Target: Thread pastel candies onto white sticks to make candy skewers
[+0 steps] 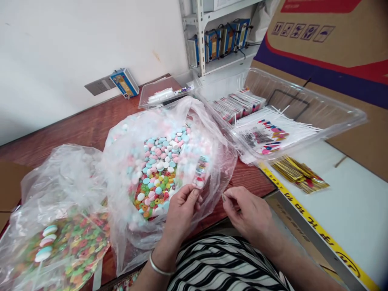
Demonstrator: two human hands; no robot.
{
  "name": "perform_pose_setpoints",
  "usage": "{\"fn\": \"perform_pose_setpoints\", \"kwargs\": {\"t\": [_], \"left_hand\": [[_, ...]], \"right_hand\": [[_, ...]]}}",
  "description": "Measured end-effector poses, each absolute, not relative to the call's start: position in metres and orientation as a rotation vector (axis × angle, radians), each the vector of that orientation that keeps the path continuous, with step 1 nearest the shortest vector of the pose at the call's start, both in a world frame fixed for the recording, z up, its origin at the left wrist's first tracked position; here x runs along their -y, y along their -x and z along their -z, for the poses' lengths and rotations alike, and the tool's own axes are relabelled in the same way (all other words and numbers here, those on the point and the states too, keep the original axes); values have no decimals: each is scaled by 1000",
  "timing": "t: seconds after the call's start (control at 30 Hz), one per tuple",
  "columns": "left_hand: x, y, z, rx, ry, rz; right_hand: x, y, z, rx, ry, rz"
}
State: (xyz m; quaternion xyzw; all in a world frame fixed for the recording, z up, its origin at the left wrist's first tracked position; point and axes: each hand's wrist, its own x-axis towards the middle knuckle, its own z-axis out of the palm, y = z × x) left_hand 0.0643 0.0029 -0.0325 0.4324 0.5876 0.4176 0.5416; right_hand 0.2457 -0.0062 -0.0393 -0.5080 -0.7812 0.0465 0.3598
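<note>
The reddish-brown table (91, 127) runs out toward 10 o'clock from the middle of the view, and a printed cardboard box (318, 44) stands at 2 o'clock. Just off the middle, toward 9 o'clock, a large clear bag (209, 121) gapes open over pale pink, blue and white candies (163, 155), with small fruit-coloured rings (159, 184) at its near side. A second bag (75, 161), at 8 o'clock, holds more rings. The clear plastic tray (348, 110), between 2 and 3 o'clock, carries rows of printed packets (239, 103) and a spread of white sticks (291, 121).

The right hand (247, 208), between 4 and 5 o'clock, is curled inward with thumb and forefinger close (whether anything sits between them, I cannot tell). The left hand (184, 204), at 6 o'clock, pinches a packet's lower end between thumb and fingers. Gold packets (298, 173) lie piled at 3 o'clock, and at 8 o'clock a candy stick (47, 244), stacked white, blue and pink, rests on the second bag.

The pinched small packet (200, 169) sits just below the middle, in front of the large bag: narrow, upright with a slight lean, banded in many colours above and red and white below; its print is too blurred to read.
</note>
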Motion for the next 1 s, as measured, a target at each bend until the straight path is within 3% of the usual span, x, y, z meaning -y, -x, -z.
{"fn": "perform_pose_setpoints", "kwargs": {"t": [0.13,0.23,0.37,0.47,0.63,0.87,1.0], "left_hand": [[0,-66,28,-1709,-1713,-895],[-1,-57,30,-1795,-1800,-898],[-4,-32,34,-1792,-1516,-1098],[0,-24,34,-1443,-998,-1167],[16,-53,36,-809,-547,-735],[8,-65,62,-1045,-582,-808],[6,-48,56,-1315,-935,-890]], "right_hand": [[0,-214,27,2061,1255,134],[-8,-211,26,2027,1295,-14],[-14,-246,38,1782,1513,-312],[-12,-277,52,1897,1686,-342],[-2,-280,67,2228,1802,-306],[-6,-259,79,2271,1898,-147],[1,-265,71,2314,1809,-140]]}}
